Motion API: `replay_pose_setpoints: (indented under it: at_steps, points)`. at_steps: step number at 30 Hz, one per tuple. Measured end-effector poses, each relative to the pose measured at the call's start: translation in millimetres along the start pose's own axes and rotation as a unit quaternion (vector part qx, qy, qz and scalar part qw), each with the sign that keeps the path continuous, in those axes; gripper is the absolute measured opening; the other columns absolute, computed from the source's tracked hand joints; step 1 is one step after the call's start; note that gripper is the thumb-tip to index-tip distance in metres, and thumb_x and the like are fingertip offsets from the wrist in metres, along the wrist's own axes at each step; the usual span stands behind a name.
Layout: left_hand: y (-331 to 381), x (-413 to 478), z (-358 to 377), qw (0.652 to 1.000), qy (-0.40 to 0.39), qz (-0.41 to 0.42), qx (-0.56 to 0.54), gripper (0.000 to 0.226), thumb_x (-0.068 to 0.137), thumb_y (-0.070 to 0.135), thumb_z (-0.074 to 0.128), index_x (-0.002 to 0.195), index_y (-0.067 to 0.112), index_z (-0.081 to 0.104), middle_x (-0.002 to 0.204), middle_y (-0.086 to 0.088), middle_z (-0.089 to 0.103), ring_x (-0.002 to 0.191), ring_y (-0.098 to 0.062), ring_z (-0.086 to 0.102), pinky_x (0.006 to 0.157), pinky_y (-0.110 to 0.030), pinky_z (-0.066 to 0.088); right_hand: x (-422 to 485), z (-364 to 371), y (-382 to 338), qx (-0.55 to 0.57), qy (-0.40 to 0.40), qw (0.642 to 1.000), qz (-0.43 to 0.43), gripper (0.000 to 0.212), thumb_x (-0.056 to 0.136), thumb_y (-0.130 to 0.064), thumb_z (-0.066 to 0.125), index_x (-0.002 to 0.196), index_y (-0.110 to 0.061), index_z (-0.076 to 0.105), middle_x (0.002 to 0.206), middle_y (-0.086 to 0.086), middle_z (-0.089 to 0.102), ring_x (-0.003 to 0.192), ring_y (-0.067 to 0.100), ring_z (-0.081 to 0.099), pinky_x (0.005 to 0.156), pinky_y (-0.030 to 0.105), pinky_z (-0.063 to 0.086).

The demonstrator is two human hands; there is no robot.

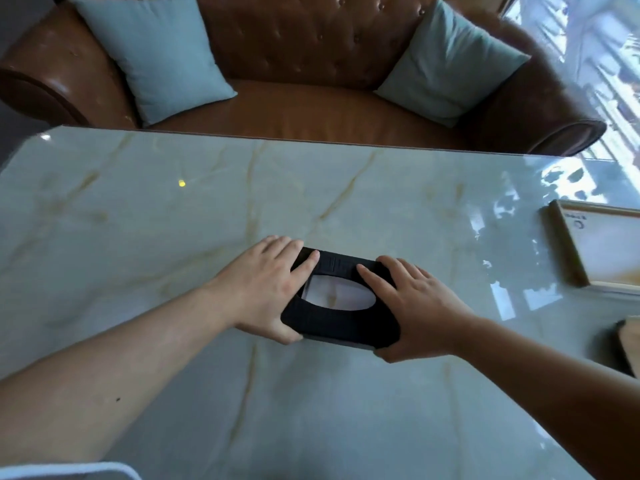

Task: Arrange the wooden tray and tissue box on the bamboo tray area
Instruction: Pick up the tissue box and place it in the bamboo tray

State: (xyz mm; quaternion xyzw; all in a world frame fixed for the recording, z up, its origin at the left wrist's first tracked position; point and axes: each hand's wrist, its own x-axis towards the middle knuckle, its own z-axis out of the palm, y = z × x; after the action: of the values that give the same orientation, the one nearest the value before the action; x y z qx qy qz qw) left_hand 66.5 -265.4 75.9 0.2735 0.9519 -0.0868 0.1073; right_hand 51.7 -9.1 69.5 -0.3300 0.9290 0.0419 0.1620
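Nearest you, bottom left: a white rounded edge (86, 468), identity unclear. Above it your two forearms run up to the middle of the marble table (173, 209).

Left to right:
- Left hand (266, 282): clamped on the left end of the black tissue box (341, 323). Fingers lie over its far top edge, thumb sits under the near corner.
- Tissue box: centre of the table, held between both hands. Oval opening faces up, white tissue showing. Long axis runs left-right, tilted slightly, right end nearer you. You cannot tell whether it is resting on the marble or just lifted off.
- Right hand (415, 306): closed on the right end, fingers spread across the top, thumb wrapped at the near corner.
- Wooden tray (568, 258): light-framed, at the right table edge, partly out of frame, well apart from the box.
- Another wooden item (628, 344): at the right edge nearer you; too cropped to name.

Judgement: the destination lies to the right of the grip, so the right hand is the nearer one and would lead. The box's long axis already points roughly toward the tray, so the carry looks like a sideways slide rightward with little turning needed.
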Motion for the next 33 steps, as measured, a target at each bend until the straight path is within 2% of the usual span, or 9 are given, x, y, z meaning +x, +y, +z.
replay_pose_setpoints:
  at_steps: [6,15,20,23,33]
  points:
    - [89,73,-35,1.0,-0.008,-0.012,0.005,0.119,0.053,0.079,0.046,0.142,0.002,0.033,0.133,-0.028,0.048,0.123,-0.043,0.045,0.111,-0.05,0.035,-59,10,105,0.006,-0.004,1.0,-0.001,0.119,0.055,-0.066,0.062,0.154,-0.019,0.015,0.151,0.019,0.03,0.14,0.036,0.028,0.117,0.039,0.025]
    - [208,197,-88,1.0,-0.006,-0.011,0.015,0.117,0.053,0.081,0.046,0.138,0.001,0.041,0.127,-0.027,0.053,0.116,-0.042,0.051,0.104,-0.048,0.042,-130,29,268,-0.007,0.016,1.0,0.001,0.118,0.053,-0.066,0.063,0.152,-0.018,0.022,0.147,0.023,0.036,0.135,0.039,0.036,0.117,0.041,0.024]
    - [259,274,-114,1.0,0.008,0.003,0.022,0.122,0.055,0.084,0.04,0.147,0.005,0.023,0.141,-0.024,0.04,0.13,-0.038,0.038,0.112,-0.044,0.031,-154,27,357,-0.042,0.014,0.999,0.013,0.118,0.055,-0.067,0.062,0.154,-0.02,0.017,0.148,0.019,0.035,0.136,0.035,0.034,0.118,0.042,0.024]
    - [282,323,-126,0.999,0.019,0.018,0.022,0.123,0.057,0.085,0.041,0.148,0.007,0.015,0.144,-0.022,0.035,0.132,-0.036,0.034,0.111,-0.043,0.031,-164,26,408,-0.04,-0.002,0.999,0.028,0.12,0.056,-0.07,0.061,0.154,-0.023,0.01,0.152,0.016,0.029,0.139,0.034,0.03,0.119,0.044,0.025]
    - [353,447,-129,0.999,0.013,0.041,0.001,0.124,0.059,0.088,0.043,0.149,0.008,0.011,0.145,-0.021,0.034,0.132,-0.035,0.034,0.109,-0.043,0.033,-188,52,536,-0.01,-0.029,0.997,0.068,0.124,0.05,-0.065,0.074,0.152,-0.033,0.01,0.148,0.003,0.032,0.139,0.025,0.032,0.113,0.043,0.035]
